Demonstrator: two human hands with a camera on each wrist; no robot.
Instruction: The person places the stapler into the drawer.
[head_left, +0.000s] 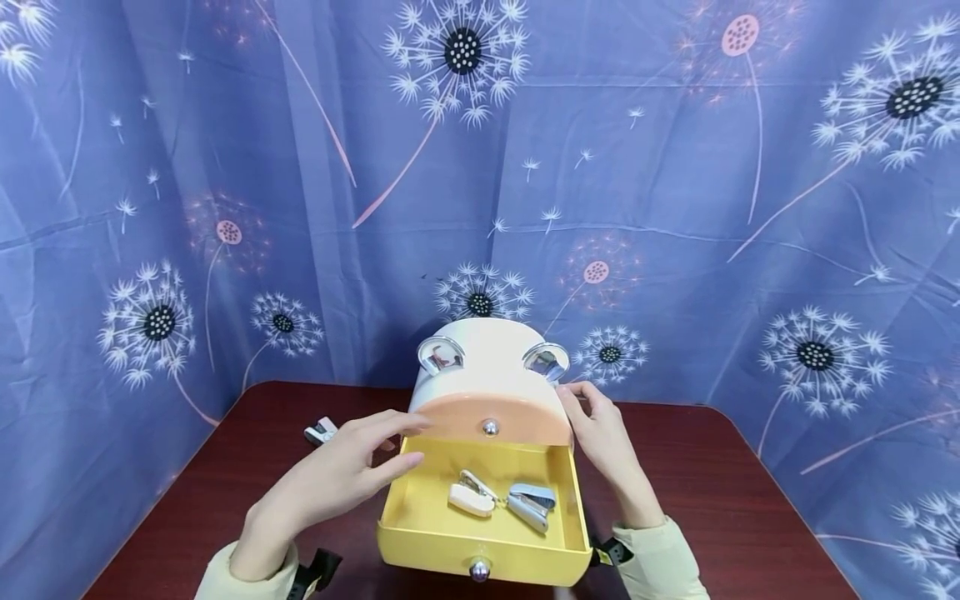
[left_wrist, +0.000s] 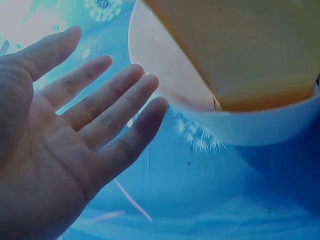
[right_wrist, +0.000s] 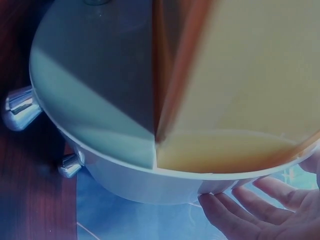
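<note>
Two staplers lie in the pulled-out yellow drawer (head_left: 420, 517), lower centre of the head view: a white stapler (head_left: 471, 498) and a grey stapler (head_left: 531, 505), just beside each other. A third small stapler (head_left: 321, 431) sits on the table (head_left: 720, 492) at centre left, well apart from the storage box (head_left: 491, 375). Left hand (head_left: 341, 475) open, fingers straight, reaching over the drawer's left wall toward the peach upper drawer (head_left: 491, 423); contact cannot be told. Right hand (head_left: 603, 433) open, fingertips against the box's right side. Judgement: steady the box with the right hand, keep fingers off the drawer rim, and push the drawer squarely by its front knob (head_left: 479, 570) so nothing jams.
</note>
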